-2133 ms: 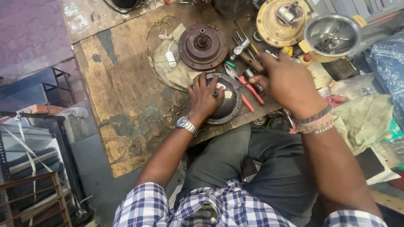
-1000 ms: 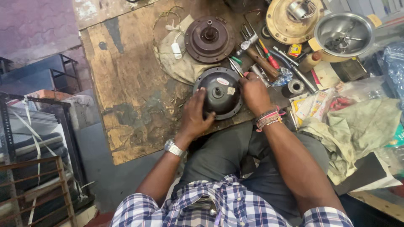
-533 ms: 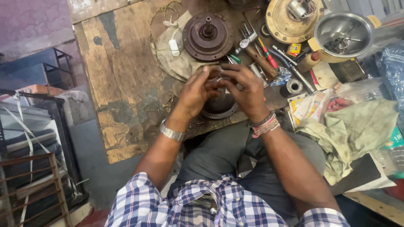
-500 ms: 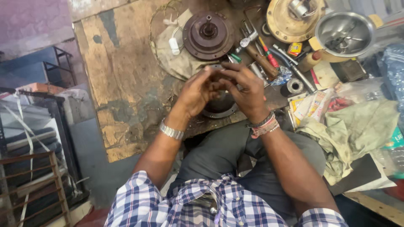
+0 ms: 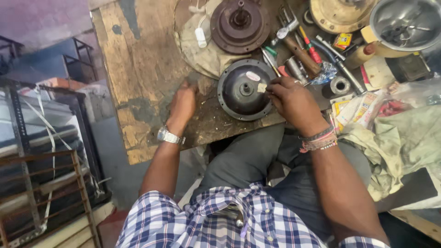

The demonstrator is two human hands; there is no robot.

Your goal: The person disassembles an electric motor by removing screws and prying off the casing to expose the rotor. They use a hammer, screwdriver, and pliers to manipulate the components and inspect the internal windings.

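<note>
Left hand (image 5: 182,102) lay flat, palm down, fingers spread forward — arm extended, wrist straight. Right hand (image 5: 294,102) curled, fingertips (image 5: 271,88) pinched together, wrist bent inward.

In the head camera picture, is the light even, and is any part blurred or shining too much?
Head view: soft, fairly even light; the dark round cover and right hand look sharp. The steel bowl at top right shows bright glare. The left hand is slightly soft. The metal racks on the left sit dimmer, and edges bend a little.
</note>
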